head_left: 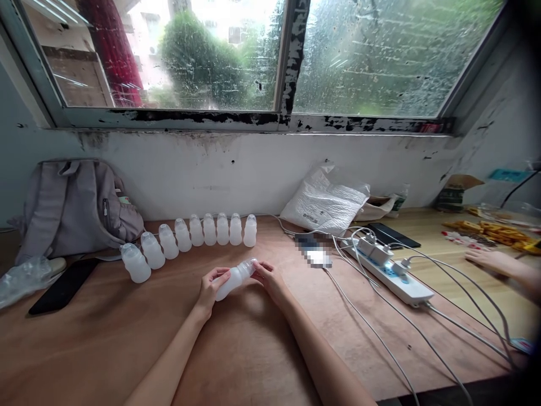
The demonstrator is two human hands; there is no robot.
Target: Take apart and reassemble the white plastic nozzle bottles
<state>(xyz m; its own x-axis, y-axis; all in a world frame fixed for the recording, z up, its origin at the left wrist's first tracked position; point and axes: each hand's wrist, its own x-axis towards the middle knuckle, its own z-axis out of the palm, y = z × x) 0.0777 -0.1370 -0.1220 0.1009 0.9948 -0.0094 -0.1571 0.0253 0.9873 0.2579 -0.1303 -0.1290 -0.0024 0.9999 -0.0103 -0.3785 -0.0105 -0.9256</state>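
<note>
Left hand (210, 290) and right hand (270, 280), both bare and slender-fingered, near the frame's middle — slim, uncovered forearms (171, 361), smooth in outline, narrowing from the bottom edge toward thin wrists (202, 316).

Left forearm (175, 352) and right forearm (319, 352) rise from bottom edge, converging mid-frame. Hands near each other at centre: left hand (212, 289) curled in grip, right hand (269, 277) pinching with fingertips.

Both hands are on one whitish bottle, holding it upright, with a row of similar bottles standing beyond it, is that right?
Not upright: the head view shows the bottle tilted over, its top toward the right hand. The rest is right.
</note>
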